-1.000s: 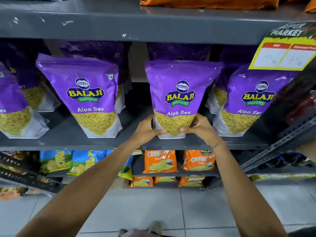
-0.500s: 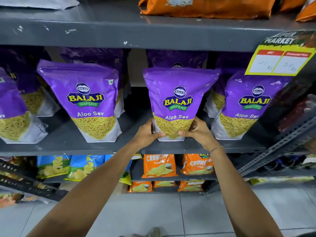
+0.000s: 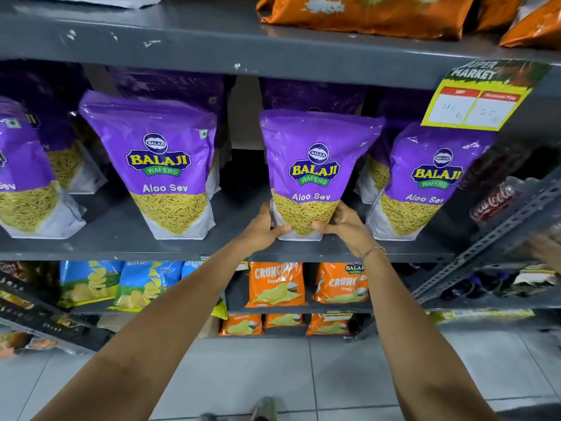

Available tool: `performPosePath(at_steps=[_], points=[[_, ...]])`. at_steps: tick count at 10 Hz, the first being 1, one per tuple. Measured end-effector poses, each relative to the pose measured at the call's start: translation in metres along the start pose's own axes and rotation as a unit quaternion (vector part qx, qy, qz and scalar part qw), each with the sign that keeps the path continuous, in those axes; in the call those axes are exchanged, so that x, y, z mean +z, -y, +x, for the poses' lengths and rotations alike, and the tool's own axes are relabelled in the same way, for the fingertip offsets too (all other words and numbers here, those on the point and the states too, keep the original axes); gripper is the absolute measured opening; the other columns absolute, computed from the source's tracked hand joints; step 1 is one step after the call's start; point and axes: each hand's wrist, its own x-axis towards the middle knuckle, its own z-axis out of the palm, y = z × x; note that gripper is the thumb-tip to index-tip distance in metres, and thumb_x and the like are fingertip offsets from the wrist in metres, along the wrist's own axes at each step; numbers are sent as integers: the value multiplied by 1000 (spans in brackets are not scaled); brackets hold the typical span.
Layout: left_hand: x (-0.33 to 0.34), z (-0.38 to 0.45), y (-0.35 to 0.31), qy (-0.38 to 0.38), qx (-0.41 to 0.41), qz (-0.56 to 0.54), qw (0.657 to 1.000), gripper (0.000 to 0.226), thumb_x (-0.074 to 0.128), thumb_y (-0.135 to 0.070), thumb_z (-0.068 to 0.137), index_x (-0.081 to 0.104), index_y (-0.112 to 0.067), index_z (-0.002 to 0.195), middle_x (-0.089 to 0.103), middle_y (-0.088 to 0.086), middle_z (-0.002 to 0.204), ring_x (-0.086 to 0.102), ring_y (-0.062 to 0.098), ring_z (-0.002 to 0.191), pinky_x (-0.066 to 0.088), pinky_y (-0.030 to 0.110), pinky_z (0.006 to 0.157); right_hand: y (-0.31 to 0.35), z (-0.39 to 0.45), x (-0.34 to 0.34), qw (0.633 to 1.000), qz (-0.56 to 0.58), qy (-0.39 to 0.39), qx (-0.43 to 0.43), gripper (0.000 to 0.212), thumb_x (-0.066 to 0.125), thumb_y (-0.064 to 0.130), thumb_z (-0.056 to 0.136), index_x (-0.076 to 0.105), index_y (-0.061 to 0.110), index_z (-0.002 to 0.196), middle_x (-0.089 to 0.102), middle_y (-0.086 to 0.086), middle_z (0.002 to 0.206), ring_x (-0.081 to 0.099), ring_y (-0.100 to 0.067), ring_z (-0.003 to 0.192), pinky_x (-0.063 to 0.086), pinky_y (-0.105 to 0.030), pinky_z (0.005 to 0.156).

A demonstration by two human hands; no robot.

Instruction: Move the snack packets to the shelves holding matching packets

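A purple Aloo Sev packet (image 3: 312, 165) stands upright near the front edge of the grey middle shelf (image 3: 121, 238). My left hand (image 3: 261, 229) grips its lower left corner and my right hand (image 3: 343, 226) its lower right corner. Matching purple Aloo Sev packets stand on the same shelf: one to the left (image 3: 161, 165), one to the right (image 3: 425, 183), one at the far left (image 3: 21, 183), with more rows behind them in shadow.
A yellow price tag (image 3: 479, 98) hangs from the upper shelf edge. Orange packets (image 3: 364, 13) lie on the top shelf. Below are blue chip packets (image 3: 136, 284) and orange Crunchex packets (image 3: 276, 284). A cola bottle (image 3: 494, 202) sits at the right by a slotted metal upright.
The view has tilted slightly upward. Both hands stay on the base of the packet, which has shifted only a little on the shelf.
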Motion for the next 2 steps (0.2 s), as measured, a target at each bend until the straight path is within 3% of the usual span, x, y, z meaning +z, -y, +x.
performPosePath(at_steps=[1,2], points=[[-2,-9,1,-14,14,-19,1000,78,63,-23,87,12,-12,145,38,3,142,42,24,132,38,26,94,3,-6,4,999,-9,-35,0,96,87,15,61,33,13,140,52,-10,141,49,-24,130,46,-43,103],[-2,-32,1,-61,21,-32,997,85,61,-19,88,0,-7,147,31,10,151,34,26,138,31,23,97,3,-28,24,980,-49,-187,-35,98,85,21,66,25,13,144,41,0,139,41,-13,128,38,-31,102]])
